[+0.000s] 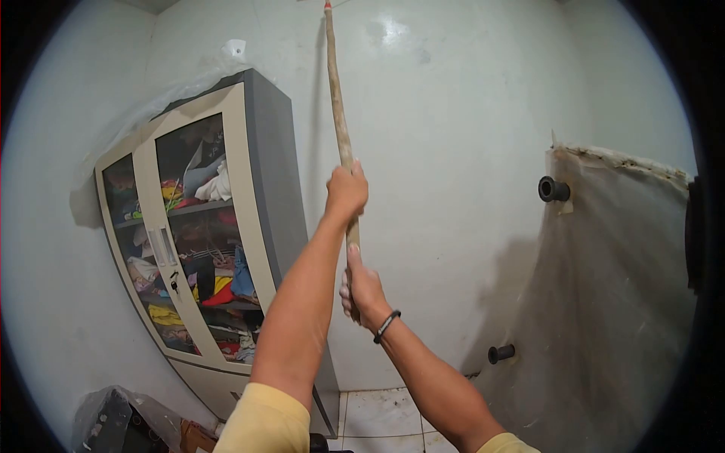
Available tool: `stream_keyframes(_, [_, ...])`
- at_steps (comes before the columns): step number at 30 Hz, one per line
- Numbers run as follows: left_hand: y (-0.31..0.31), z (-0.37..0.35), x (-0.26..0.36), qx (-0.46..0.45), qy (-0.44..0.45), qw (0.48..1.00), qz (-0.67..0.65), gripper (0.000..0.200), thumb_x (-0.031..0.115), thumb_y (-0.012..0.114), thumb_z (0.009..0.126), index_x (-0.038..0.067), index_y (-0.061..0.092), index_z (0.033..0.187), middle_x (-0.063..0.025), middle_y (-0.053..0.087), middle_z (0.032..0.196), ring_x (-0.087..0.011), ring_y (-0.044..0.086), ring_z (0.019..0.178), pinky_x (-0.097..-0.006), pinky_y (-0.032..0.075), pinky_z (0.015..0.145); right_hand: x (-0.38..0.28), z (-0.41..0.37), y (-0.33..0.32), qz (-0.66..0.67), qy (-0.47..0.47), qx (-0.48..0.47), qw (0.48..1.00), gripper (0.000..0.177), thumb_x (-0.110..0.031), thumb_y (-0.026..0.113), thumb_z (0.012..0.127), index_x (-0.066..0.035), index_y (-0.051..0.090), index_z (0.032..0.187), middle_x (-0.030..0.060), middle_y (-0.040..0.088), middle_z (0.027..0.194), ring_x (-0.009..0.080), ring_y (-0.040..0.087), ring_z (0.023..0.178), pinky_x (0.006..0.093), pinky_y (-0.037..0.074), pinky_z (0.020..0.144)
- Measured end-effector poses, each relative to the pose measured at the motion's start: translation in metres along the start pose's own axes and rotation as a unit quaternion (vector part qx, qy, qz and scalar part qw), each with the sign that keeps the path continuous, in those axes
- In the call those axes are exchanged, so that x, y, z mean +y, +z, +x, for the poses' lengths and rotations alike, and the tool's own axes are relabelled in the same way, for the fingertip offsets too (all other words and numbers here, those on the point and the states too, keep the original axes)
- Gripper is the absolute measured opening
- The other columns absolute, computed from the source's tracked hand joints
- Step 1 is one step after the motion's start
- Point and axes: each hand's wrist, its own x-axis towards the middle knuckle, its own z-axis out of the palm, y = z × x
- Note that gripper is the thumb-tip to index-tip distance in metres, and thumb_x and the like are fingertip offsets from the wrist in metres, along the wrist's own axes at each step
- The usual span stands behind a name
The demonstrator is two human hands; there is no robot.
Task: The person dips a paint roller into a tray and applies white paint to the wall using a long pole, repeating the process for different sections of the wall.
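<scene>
A long, slightly crooked wooden pole (337, 98) rises in front of me against the pale wall. My left hand (347, 190) is closed around it about midway up the view. Lower down, near the pole's bottom end, my right hand (364, 293) is wrapped around it too, with whitish marks on the fingers and a dark bracelet at the wrist. A small red part shows at the pole's top, by the upper edge of the view; whatever is fixed beyond it is mostly cut off.
A grey and cream cabinet (268, 181) with glass doors and folded clothes stands left, plastic sheeting on top. At right, a translucent sheet (581, 302) drapes a large object with black round knobs (553, 189). A plastic-covered item (113, 419) sits lower left. Floor tiles (381, 411) show below.
</scene>
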Motion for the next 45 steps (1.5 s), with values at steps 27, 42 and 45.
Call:
stream_keyframes(27, [0.023, -0.452, -0.194, -0.036, -0.099, 0.992, 0.062, 0.032, 0.028, 0.045, 0.09, -0.004, 0.046, 0.093, -0.0312, 0.057, 0.078, -0.0492, 0.055, 0.077, -0.0533, 0.042, 0.07, 0.341, -0.339, -0.101, -0.078, 0.153, 0.08, 0.982, 0.054, -0.054, 0.033, 0.09, -0.009, 0.04, 0.061, 0.0015, 0.038, 0.044, 0.012, 0.036, 0.03, 0.0269, 0.031, 0.029])
stream_keyframes(42, [0.006, -0.593, -0.191, -0.125, -0.226, 0.964, 0.068, 0.032, 0.027, 0.045, 0.09, -0.004, 0.045, 0.093, -0.0316, 0.056, 0.078, -0.05, 0.054, 0.076, -0.054, 0.041, 0.071, 0.391, -0.482, -0.115, -0.117, 0.243, 0.115, 0.956, 0.056, -0.05, 0.036, 0.091, -0.007, 0.045, 0.056, 0.0027, 0.044, 0.045, 0.0144, 0.041, 0.032, 0.03, 0.035, 0.033])
stream_keyframes(45, [0.007, -0.615, -0.187, -0.128, -0.219, 0.963, 0.089, 0.03, 0.026, 0.045, 0.09, -0.004, 0.046, 0.093, -0.0315, 0.056, 0.077, -0.0494, 0.054, 0.075, -0.0538, 0.041, 0.07, 0.372, -0.499, -0.117, -0.158, 0.247, 0.113, 0.949, 0.058, -0.047, 0.037, 0.091, -0.003, 0.047, 0.055, 0.0052, 0.045, 0.045, 0.0169, 0.044, 0.035, 0.0326, 0.037, 0.037])
